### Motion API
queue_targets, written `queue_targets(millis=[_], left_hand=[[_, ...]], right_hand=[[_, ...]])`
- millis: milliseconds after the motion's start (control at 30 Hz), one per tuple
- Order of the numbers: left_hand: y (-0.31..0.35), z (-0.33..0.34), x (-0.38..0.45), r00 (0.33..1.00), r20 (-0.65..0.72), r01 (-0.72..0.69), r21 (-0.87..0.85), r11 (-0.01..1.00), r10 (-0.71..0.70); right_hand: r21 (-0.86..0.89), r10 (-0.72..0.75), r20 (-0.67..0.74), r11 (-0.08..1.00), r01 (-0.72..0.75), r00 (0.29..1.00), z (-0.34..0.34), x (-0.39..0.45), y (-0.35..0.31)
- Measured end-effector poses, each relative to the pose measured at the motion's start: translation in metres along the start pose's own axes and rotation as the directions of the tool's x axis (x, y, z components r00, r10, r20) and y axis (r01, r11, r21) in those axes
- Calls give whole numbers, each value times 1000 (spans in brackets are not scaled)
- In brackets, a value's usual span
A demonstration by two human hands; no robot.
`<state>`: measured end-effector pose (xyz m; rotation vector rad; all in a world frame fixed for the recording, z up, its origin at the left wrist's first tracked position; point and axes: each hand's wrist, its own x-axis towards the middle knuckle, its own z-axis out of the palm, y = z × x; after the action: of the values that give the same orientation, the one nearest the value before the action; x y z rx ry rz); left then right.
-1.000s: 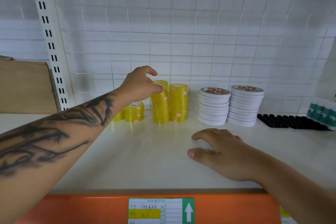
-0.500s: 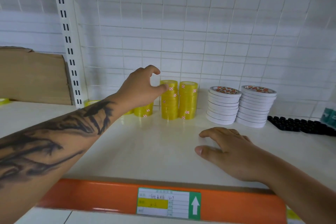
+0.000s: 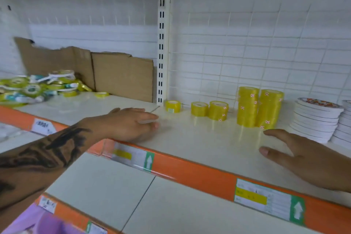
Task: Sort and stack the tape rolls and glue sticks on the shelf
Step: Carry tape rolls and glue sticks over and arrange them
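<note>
Yellow clear-tape rolls are stacked in two tall columns [image 3: 259,107] on the white shelf board [image 3: 199,138], with three shorter yellow rolls [image 3: 199,108] beside them. Nothing is held: the left hand [image 3: 131,124] and right hand [image 3: 303,156] are laid flat, fingers relaxed. Price-label writing [image 3: 252,195] is unreadable.

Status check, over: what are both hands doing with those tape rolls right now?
Left hand open, flat on white shelf, holding nothing. Right hand open, empty. Two tall yellow tape stacks standing untouched. Nothing blocking them.
</note>
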<state>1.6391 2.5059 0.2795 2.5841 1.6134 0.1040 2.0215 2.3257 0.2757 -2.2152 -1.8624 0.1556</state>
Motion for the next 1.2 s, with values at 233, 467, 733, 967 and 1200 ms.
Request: queue_targets(millis=[233,467,733,967,1200], left_hand=[[-127,-8,-1,993,-95,62,-68,996,-68],[-267,-26,12,977,-121,165,-98,981,-177],[-375,-37,57,959,-189,227,63,972,-211],[-394,-36,90,972,-202,158,204,966,-116],[-394,-28,99,942,-333,78,83,993,-47]], right_hand=[[-19,-244,130,969,248,961,27,49,-153],[5,-371,154,927,375,916,77,144,-316],[13,-383,133,923,385,914,130,267,-432],[26,-294,92,956,292,952,156,331,-478],[61,-280,-11,958,280,960,167,341,-478]])
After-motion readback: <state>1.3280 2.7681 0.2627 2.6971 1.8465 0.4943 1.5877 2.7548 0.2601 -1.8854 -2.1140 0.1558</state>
